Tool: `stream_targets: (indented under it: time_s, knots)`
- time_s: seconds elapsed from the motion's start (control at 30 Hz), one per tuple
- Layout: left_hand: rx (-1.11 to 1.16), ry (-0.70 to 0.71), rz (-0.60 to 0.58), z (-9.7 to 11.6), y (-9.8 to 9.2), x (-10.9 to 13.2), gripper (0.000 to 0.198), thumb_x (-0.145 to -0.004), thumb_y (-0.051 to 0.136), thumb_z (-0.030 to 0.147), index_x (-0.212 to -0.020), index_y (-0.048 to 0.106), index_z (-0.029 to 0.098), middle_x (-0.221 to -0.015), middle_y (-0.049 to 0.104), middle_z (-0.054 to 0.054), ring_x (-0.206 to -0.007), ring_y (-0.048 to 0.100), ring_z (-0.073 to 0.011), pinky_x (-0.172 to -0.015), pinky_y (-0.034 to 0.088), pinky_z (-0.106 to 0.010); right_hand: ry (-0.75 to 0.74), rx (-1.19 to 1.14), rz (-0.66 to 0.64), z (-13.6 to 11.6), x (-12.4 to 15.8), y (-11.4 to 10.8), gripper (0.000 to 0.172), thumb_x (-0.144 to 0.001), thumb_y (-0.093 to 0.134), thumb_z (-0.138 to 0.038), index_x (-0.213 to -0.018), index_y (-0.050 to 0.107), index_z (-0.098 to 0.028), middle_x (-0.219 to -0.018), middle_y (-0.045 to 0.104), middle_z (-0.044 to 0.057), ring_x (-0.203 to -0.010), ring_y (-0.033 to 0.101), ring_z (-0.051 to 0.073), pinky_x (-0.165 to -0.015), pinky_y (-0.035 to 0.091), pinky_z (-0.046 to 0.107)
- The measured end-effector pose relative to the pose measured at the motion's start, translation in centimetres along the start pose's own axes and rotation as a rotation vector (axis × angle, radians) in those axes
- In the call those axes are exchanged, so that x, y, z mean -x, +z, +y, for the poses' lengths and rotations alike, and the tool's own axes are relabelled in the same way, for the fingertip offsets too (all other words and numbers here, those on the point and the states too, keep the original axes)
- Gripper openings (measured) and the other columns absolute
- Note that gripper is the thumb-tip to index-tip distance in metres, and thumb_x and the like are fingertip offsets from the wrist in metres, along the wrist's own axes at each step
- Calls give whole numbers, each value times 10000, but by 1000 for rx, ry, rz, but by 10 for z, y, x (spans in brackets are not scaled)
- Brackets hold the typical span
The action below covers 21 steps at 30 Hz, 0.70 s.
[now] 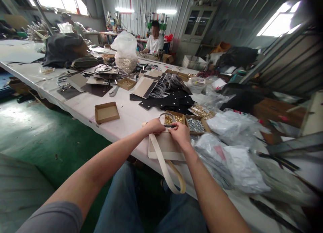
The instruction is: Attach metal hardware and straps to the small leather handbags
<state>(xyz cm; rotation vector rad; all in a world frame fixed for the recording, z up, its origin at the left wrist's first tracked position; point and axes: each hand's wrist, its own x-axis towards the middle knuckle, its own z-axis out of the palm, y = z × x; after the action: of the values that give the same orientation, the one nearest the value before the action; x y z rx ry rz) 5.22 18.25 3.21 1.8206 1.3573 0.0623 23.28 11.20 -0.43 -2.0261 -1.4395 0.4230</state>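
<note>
A flat beige panel (164, 146) lies at the near edge of the table, with a dark strip along its far edge. My left hand (155, 126) is closed at the panel's far left corner, its fingertips partly hidden. My right hand (180, 133) pinches the dark far edge, close beside the left. From under my left hand a cream strap (161, 162) loops down over the panel and off the table edge. A grey cord loop (163, 114) rises just beyond my hands. Behind them stand a box of gold metal fittings (178, 118) and a box of silver fittings (195, 124).
A shallow cardboard box (107, 112) sits to the left. Black punched pieces (166, 101) and stacked beige panels (143, 86) lie farther back. Plastic bags (227, 159) crowd the right side. A person in a white shirt (155, 43) sits across the table.
</note>
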Motion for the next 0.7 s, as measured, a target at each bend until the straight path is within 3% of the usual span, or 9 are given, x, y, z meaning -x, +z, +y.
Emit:
stream_targets:
  time_s: [0.1, 0.17, 0.27, 0.33, 0.43, 0.5, 0.6, 0.7]
  knots:
    - [12, 13, -8, -4, 1, 1, 259, -827, 750, 335, -664, 755, 135, -703, 766, -143, -552, 669, -209, -586, 526, -321, -6, 23, -10, 1, 1, 2, 310, -851, 862, -286, -1149, 823, -211, -866, 824, 61, -911, 782, 301, -935, 576, 419]
    - [15, 15, -13, -5, 2, 1, 269, -832, 750, 348, -667, 756, 136, -711, 771, -140, -557, 671, -206, -576, 524, -313, -37, 63, 25, 2, 1, 3, 396, -830, 876, -291, -1207, 800, -197, -929, 819, 93, -966, 768, 325, -972, 571, 447]
    - [15, -11, -11, -6, 4, 0, 251, -822, 786, 355, -691, 762, 143, -717, 774, -121, -572, 674, -193, -578, 525, -287, -169, 71, 77, 2, -4, 5, 491, -796, 864, -268, -1274, 789, -183, -1241, 779, 185, -1165, 715, 363, -1069, 544, 487]
    - [15, -25, -16, -6, 5, -1, 233, -816, 803, 346, -696, 762, 152, -718, 774, -105, -574, 671, -184, -582, 524, -274, -262, 6, -25, 2, -10, 5, 428, -803, 800, -229, -1229, 829, -203, -1367, 746, 171, -1198, 696, 334, -1084, 538, 460]
    - [24, -26, -32, -9, 6, -3, 253, -829, 796, 351, -668, 745, 163, -691, 755, -91, -561, 660, -180, -578, 516, -274, -296, -61, -228, 4, -18, 2, 396, -835, 751, -264, -1209, 876, -223, -1119, 810, 89, -908, 702, 241, -887, 567, 382]
    - [54, -29, -38, -12, 5, -2, 300, -846, 793, 382, -647, 728, 167, -663, 734, -85, -544, 641, -179, -575, 511, -283, -273, -69, -278, 6, -21, -1, 464, -841, 785, -363, -1267, 876, -205, -886, 773, 48, -731, 631, 205, -728, 517, 346]
    - [100, -28, -20, -19, 4, -1, 388, -859, 817, 461, -629, 701, 172, -609, 690, -76, -515, 608, -179, -566, 495, -299, -239, -82, -296, 9, -22, -2, 583, -808, 829, -463, -1314, 861, -177, -790, 731, 28, -684, 586, 194, -658, 450, 325]
    - [112, 2, 21, -26, 2, 1, 455, -867, 831, 543, -633, 691, 179, -558, 649, -54, -505, 589, -174, -556, 460, -293, -206, -94, -280, 9, -22, 1, 578, -772, 862, -485, -1260, 863, -174, -825, 763, 41, -707, 606, 202, -672, 460, 325]
